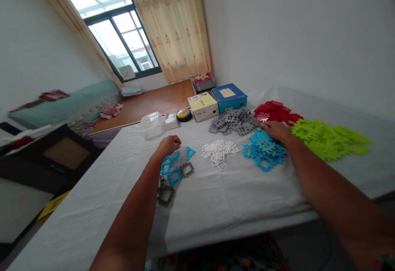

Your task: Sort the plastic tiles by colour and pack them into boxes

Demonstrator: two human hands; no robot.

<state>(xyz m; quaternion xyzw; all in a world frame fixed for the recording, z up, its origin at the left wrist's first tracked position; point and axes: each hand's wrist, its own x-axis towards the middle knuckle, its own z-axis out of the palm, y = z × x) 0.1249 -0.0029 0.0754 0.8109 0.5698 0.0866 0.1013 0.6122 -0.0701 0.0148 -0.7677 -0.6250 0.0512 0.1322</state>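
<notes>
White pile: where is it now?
In the head view, the white pile lies just right of centre, left of the blue pile by the right hand.

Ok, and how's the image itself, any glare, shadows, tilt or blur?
Head view: the window glares, largely washed white; head view: the curtain leans, suggesting tilt or wide-lens distortion; head view: a soft shadow darkens the cloth beside the left forearm, and detail on the right hand looks blurry.

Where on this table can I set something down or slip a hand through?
Bare white cloth spreads in front of the white grid pieces and blue pile, between both forearms, and left of the left forearm. A narrow lane separates white pieces from blue. It's crowded around the right hand, where gray, red and lime piles bunch.
</notes>
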